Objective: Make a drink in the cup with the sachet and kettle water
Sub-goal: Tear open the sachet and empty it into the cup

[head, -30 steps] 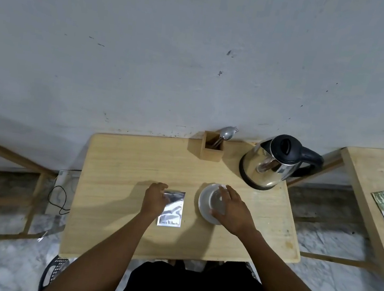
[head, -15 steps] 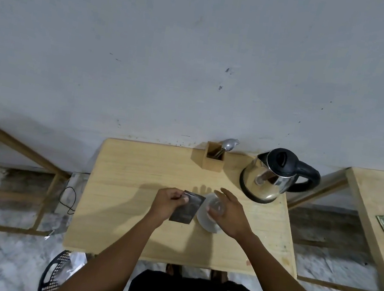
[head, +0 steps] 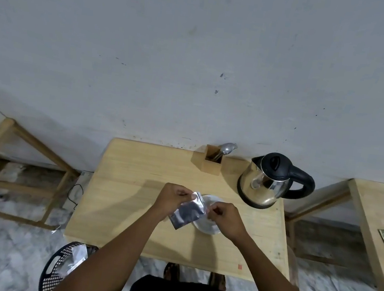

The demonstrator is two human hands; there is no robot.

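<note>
A silver foil sachet (head: 187, 211) is held up over the wooden table (head: 134, 174). My left hand (head: 172, 199) pinches its top left corner and my right hand (head: 224, 218) pinches its top right edge. Behind and under the sachet sits the white cup on its saucer (head: 207, 227), mostly hidden by the sachet and my right hand. A steel kettle (head: 266, 184) with a black lid and handle stands at the table's back right.
A small wooden holder (head: 209, 163) with a spoon and fork stands at the back by the wall. A black mesh bin (head: 62, 269) sits on the floor at the table's front left. Another wooden table (head: 375, 216) stands to the right, a wooden frame (head: 4, 146) to the left.
My left hand lifted the sachet off the table and brought it over the cup. My right hand left the cup and took hold of the sachet's top edge.
</note>
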